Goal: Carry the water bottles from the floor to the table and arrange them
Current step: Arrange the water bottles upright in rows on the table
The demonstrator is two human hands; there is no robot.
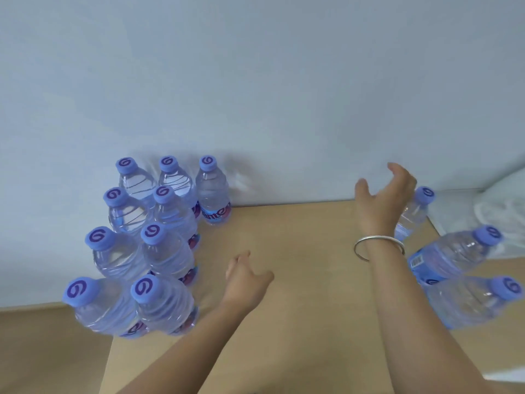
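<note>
— How many bottles on the desk [298, 265]?

— Twelve: nine bottles [159, 240] clustered at its left edge, three bottles [451, 257] along the right edge.

— And the hands?

— Both spread wide, holding nothing. The left hand [245, 280] hovers beside the cluster; the right hand [383, 200], bangle [379, 244] on wrist, is just beside the rear right bottle [413, 214].

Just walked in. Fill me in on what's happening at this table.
A person is arranging water bottles on a table. Nine stand grouped at the left, by the wall; three more stand at the right edge. Both hands are empty and open: the left hand hovers beside the group, and the right hand is raised by the farthest right bottle.
</note>
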